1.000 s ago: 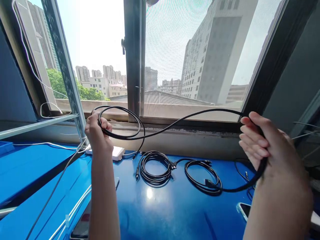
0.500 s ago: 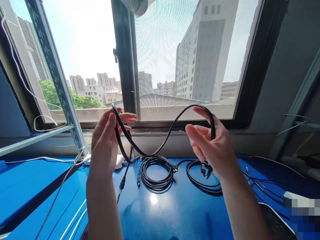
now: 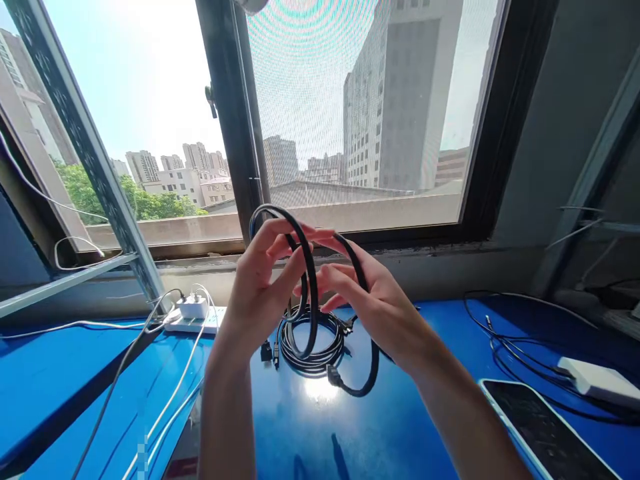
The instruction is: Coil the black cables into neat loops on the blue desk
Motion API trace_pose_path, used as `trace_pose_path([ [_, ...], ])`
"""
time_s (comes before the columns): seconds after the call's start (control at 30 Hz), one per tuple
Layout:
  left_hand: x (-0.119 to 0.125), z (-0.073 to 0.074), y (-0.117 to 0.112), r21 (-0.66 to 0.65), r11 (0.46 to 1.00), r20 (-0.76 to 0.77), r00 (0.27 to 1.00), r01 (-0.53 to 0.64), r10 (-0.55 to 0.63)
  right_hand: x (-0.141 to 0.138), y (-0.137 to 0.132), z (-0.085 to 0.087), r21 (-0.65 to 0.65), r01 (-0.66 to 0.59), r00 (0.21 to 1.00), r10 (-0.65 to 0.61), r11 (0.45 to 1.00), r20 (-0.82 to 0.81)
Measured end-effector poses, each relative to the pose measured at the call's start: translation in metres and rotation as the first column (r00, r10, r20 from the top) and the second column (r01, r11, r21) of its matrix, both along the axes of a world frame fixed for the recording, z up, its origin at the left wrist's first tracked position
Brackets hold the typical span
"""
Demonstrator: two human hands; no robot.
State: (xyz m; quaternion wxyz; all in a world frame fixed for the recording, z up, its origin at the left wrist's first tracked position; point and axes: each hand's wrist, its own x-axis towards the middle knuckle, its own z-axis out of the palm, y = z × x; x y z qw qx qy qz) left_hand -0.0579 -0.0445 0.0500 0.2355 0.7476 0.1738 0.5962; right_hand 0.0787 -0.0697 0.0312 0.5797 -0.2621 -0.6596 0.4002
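A thick black cable [image 3: 312, 293] hangs in loops between my two hands, above the blue table. My left hand [image 3: 267, 273] is closed on the looped part, thumb and fingers around it. Close beside it, my right hand [image 3: 363, 287] grips the same cable, which runs over its fingers and down past the palm. One end, with a black connector [image 3: 333, 375], dangles below my right hand. Behind the loops a coiled black cable [image 3: 320, 363] lies on the table, partly hidden. A black plug [image 3: 267, 351] is beside that coil.
On the left stand a metal rack post [image 3: 113, 180] and a white power strip [image 3: 173, 325] with white cords. A phone [image 3: 545, 427] and a white adapter [image 3: 600, 380] with black cords lie on the right. The window [image 3: 360, 153] rises behind the table [image 3: 320, 447].
My hands have come together from well apart, and the cable between them has gathered into loops. The connector end now hangs lower and nearer the middle. The view has shifted slightly.
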Motion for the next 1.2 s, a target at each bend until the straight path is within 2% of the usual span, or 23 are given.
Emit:
trace_pose_path([
  [0.13, -0.002, -0.001, 0.005, 0.045, 0.997, 0.015, 0.998, -0.06, 0.06, 0.002, -0.008, 0.003, 0.077, 0.059, 0.998, -0.058, 0.995, -0.017],
  [0.27, 0.006, -0.005, 0.006, 0.086, 0.992, 0.051, 0.995, -0.095, 0.091, -0.003, -0.013, 0.001, 0.124, 0.254, 0.964, -0.261, 0.959, 0.045],
  [0.43, 0.01, -0.009, 0.011, 0.11, 0.97, -0.065, 0.973, -0.215, 0.223, 0.0, -0.005, 0.0, 0.14, 0.372, 0.92, -0.385, 0.918, 0.078],
  [0.6, -0.003, -0.009, 0.018, 0.177, 0.968, -0.17, 0.963, -0.179, 0.209, 0.013, 0.007, 0.0, 0.122, 0.42, 0.906, -0.423, 0.899, -0.002],
  [0.7, -0.008, -0.007, 0.014, 0.174, 0.979, -0.183, 0.974, -0.103, 0.135, 0.014, 0.015, -0.002, 0.072, 0.425, 0.902, -0.416, 0.902, -0.116],
  [0.8, -0.014, -0.004, 0.006, 0.135, 0.99, -0.212, 0.975, -0.032, 0.06, 0.012, 0.02, -0.001, -0.013, 0.378, 0.894, -0.368, 0.926, -0.254],
  [0.87, -0.022, -0.002, 0.003, 0.124, 0.992, -0.226, 0.973, -0.022, 0.05, 0.011, 0.022, 0.004, -0.113, 0.326, 0.873, -0.345, 0.938, -0.345],
  [0.93, -0.033, -0.002, 0.004, 0.155, 0.986, -0.207, 0.975, -0.054, 0.086, 0.013, 0.021, 0.011, -0.278, 0.275, 0.813, -0.377, 0.92, -0.445],
  [1.0, -0.045, -0.003, 0.008, 0.22, 0.968, -0.119, 0.982, -0.119, 0.147, 0.017, 0.019, 0.019, -0.418, 0.226, 0.717, -0.441, 0.88, -0.54],
  [1.07, -0.054, -0.004, 0.015, 0.243, 0.938, 0.067, 0.969, -0.246, 0.237, 0.023, 0.017, 0.026, -0.46, 0.194, 0.63, -0.47, 0.866, -0.619],
  [1.1, -0.058, -0.005, 0.019, 0.217, 0.921, 0.184, 0.941, -0.322, 0.285, 0.027, 0.016, 0.028, -0.455, 0.18, 0.601, -0.464, 0.872, -0.651],
  [1.13, -0.06, -0.005, 0.022, 0.164, 0.905, 0.307, 0.892, -0.392, 0.331, 0.031, 0.015, 0.029, -0.44, 0.166, 0.578, -0.449, 0.883, -0.682],
  [1.2, -0.063, -0.005, 0.027, 0.02, 0.867, 0.567, 0.72, -0.497, 0.4, 0.039, 0.012, 0.031, -0.412, 0.122, 0.533, -0.41, 0.903, -0.74],
])
